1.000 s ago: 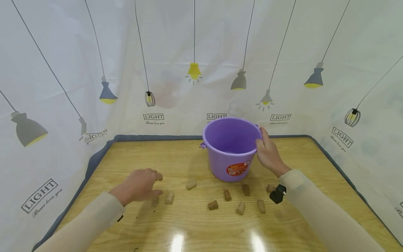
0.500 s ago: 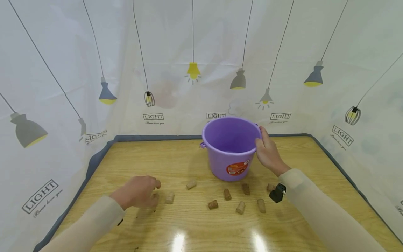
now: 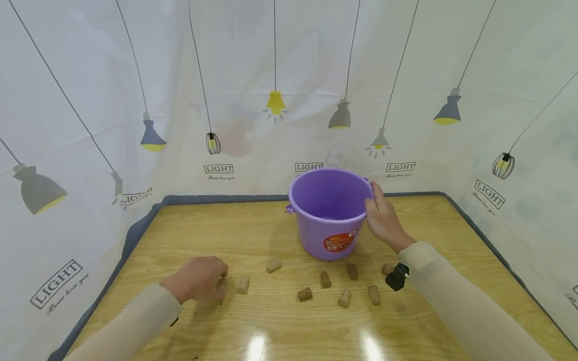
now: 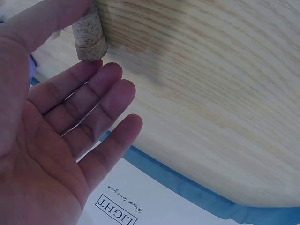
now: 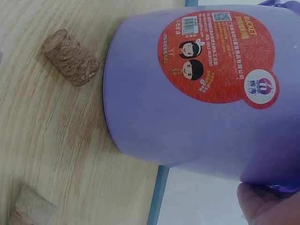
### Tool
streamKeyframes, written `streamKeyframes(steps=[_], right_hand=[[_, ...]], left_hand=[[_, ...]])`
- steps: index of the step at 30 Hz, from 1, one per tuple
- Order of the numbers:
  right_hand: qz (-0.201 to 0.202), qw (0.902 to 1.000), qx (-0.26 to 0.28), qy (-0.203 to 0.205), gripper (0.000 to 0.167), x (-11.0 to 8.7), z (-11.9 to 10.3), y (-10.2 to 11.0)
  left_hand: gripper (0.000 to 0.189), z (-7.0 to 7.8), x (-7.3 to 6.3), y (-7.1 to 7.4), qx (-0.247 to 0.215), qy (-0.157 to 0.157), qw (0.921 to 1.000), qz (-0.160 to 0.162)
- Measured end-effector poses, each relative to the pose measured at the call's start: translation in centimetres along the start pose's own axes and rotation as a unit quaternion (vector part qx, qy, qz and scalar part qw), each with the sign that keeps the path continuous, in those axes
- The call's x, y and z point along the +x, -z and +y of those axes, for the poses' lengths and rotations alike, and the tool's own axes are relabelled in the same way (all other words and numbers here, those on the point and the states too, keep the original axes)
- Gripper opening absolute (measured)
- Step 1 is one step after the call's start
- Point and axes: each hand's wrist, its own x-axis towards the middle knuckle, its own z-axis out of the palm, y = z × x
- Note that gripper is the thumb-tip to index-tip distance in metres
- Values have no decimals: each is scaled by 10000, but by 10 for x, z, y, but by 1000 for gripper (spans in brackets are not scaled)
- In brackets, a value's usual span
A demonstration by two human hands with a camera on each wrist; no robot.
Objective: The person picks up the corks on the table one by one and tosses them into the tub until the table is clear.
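Observation:
In the head view my left hand (image 3: 200, 279) is low over the left of the table. The left wrist view shows a pale cork (image 4: 90, 37) between its thumb and index fingertip, one at each end; the other fingers are extended. My right hand (image 3: 384, 218) grips the rim of a purple bucket (image 3: 316, 235) on its right side, thumb in front. The bucket stands upright with a red label, and no cork shows inside. In the right wrist view a brown cork (image 5: 72, 57) lies close to the bucket's base, and my right thumb (image 5: 258, 201) is at the rim.
Several loose corks lie in front of the bucket, among them a pale cork (image 3: 243, 285) beside my left hand and a darker cork (image 3: 304, 294) nearer the middle. A lamp-printed white cloth (image 3: 253, 100) walls in the wooden table (image 3: 271, 326) at the back and sides.
My left hand has come down toward the table, and its thumb and index finger have closed in on the cork under it. The right hand and bucket have stayed in place.

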Motion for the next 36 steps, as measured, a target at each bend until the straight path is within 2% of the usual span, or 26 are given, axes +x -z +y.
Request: streamKeyframes(steps=[4, 8, 12, 21, 30, 36], right_hand=[[-12, 10000, 10, -3, 63, 0, 0, 0], [-36, 10000, -3, -45, 63, 0, 1, 0], [-35, 10000, -27, -81, 63, 0, 1, 0], [-6, 9999, -123, -121, 64, 0, 0, 1], [-10, 9999, -90, -126, 64, 0, 0, 1], [3, 9998, -82, -166, 64, -1, -1, 1]], left_hand=[[33, 0, -1, 0, 107, -2, 9999, -1], [31, -1, -3, 0, 102, -55, 9999, 13], [31, -3, -2, 2, 1, -157, 9997, 169], [23, -3, 1, 6, -56, -128, 9994, 332], [21, -2, 6, 13, -48, -485, 9963, 715], [21, 0, 8, 17, -188, -637, 9946, 791]])
